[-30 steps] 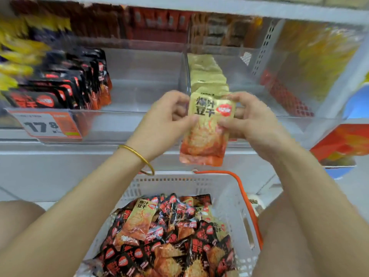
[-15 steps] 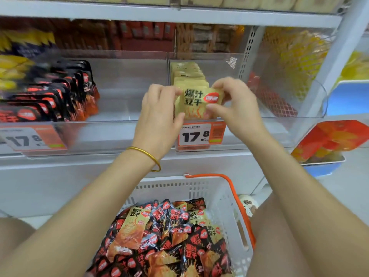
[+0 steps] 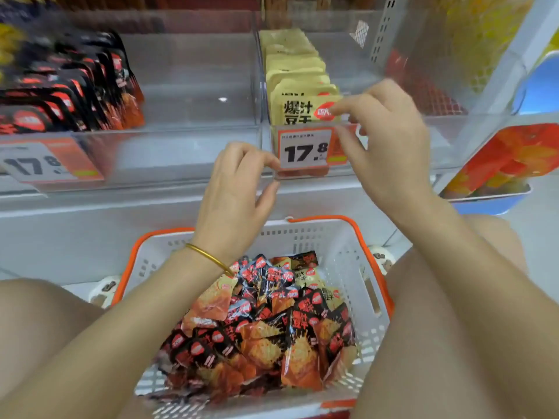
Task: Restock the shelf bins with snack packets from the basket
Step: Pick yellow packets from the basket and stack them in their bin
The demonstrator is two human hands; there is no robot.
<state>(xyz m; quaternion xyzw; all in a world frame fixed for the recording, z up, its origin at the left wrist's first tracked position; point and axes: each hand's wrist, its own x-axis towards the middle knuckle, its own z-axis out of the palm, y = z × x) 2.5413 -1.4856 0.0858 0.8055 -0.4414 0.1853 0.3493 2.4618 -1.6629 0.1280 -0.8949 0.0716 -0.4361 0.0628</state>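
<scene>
Above the white, orange-rimmed plastic basket (image 3: 302,237), the left hand (image 3: 233,189) hung empty, loosely curled; beyond, the right hand (image 3: 390,140), fingers relaxed, touched the upright yellow packet (image 3: 298,111) in the clear plastic bin (image 3: 453,140). Released crooked, it could topple.

The white metal shelf unit (image 3: 90,231) spans the full width. A perforated white upright (image 3: 382,31) stands at upper right. A blue tray (image 3: 490,204) sits at the right edge, above pale floor (image 3: 541,237). Lighting is even.
</scene>
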